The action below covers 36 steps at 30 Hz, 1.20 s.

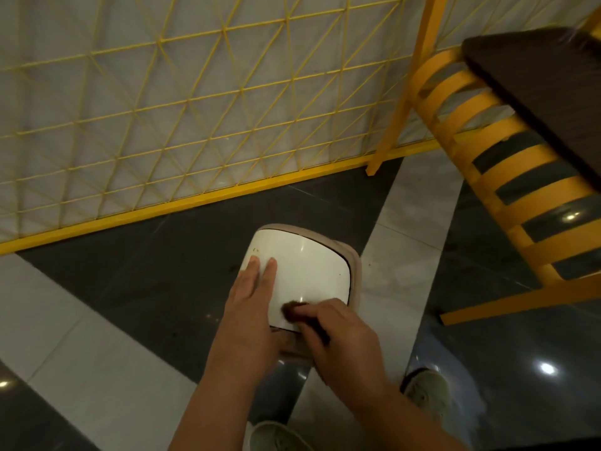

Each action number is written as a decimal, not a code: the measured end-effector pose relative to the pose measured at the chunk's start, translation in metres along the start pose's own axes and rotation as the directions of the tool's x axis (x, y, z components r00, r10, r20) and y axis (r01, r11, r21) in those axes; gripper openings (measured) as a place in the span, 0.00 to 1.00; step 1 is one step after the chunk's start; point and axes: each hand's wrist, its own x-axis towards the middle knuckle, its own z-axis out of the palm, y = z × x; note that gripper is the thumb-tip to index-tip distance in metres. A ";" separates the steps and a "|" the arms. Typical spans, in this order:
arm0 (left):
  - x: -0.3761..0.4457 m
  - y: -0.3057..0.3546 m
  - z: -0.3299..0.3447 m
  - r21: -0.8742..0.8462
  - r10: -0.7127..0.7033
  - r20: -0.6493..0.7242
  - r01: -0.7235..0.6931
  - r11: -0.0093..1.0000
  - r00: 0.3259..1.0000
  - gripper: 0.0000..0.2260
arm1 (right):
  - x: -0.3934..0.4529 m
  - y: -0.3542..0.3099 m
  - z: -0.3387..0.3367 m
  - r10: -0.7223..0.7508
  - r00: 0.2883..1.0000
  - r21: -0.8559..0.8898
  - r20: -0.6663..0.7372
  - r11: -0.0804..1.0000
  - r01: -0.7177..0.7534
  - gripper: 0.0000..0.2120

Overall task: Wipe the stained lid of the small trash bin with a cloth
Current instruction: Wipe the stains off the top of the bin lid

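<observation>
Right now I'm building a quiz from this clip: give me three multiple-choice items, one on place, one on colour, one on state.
1. Where does the cloth touch the bin lid?
A near edge
B far edge
C centre

2. What colour is the cloth?
A white
B dark brown
C yellow

3. How does the left hand lie?
A fist
B pinching the cloth
C flat, fingers straight on the lid

Answers: 1 A, the cloth sits by the lid's near rim; 2 B, it looks dark brown; 3 C, straight fingers press the lid while the right hand grips the cloth.
</observation>
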 end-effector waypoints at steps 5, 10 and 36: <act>-0.002 0.001 0.000 0.011 -0.012 -0.006 0.012 1.000 1.000 0.48 | 0.030 0.008 -0.003 0.083 0.996 -0.001 -0.041 0.997 -0.083 0.11; -0.004 0.003 -0.001 0.027 -0.033 -0.001 0.033 0.999 0.999 0.49 | -0.008 0.029 -0.008 0.263 0.962 0.048 -0.069 0.964 -0.260 0.08; 0.000 -0.002 0.001 -0.011 -0.032 -0.027 0.032 0.999 0.999 0.50 | -0.020 0.045 -0.017 -0.006 0.998 -0.143 0.058 0.990 0.015 0.11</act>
